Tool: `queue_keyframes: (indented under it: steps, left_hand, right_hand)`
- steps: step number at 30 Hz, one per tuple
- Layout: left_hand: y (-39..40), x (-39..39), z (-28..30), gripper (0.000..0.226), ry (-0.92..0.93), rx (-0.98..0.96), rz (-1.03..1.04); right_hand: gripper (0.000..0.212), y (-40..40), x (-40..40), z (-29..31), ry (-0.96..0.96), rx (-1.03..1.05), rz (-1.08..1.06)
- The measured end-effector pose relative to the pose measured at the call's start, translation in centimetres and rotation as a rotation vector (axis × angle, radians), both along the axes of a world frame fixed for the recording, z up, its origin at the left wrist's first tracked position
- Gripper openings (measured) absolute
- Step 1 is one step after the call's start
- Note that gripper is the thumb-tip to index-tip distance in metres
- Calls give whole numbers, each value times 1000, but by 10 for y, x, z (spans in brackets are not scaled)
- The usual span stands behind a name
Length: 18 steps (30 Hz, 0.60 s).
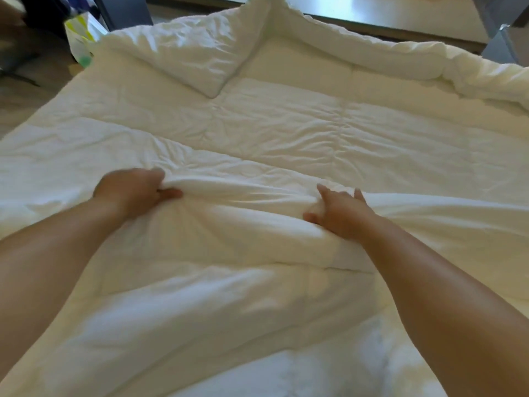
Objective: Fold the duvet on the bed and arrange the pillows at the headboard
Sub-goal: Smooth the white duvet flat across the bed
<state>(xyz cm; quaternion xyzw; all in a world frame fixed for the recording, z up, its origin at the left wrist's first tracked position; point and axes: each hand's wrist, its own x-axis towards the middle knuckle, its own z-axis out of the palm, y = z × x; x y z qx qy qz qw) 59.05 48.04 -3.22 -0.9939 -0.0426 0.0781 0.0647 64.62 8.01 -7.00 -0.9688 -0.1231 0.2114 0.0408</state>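
Duvet (286, 133) pinched by both hands; bag (81, 38) beyond its corner

Plain white duvet (286, 133), no pattern, white and lime-green bag (81, 38) beside the bed, dark furniture (126, 10)

Both arms are bare and reach forward, stretched out almost straight. The left arm comes in from the lower left and the right arm from the lower right. They point a little toward each other, but the two hands stay apart.

The left hand (137, 190) is turned with its back up. Its fingers are curled and its thumb sticks out toward the right, pinching white cloth. The right hand (337, 210) is curled too, gripping a bunch of cloth, with two fingertips poking up.
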Motion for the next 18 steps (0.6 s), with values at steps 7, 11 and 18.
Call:
queue_keyframes:
  steps: [7,11,18]
  left_hand:
    - [-11,82,62,48,-693,52,-224]
    - [-41,116,57,58,-602,0,-42]
    - [-61,66,-105,87,185,-117,56]
  right_hand:
    - [35,-13,37,59,-971,286,-76]
    - [43,-18,72,71,-1036,222,-259]
    - [95,-24,57,-39,-68,-14,-328]
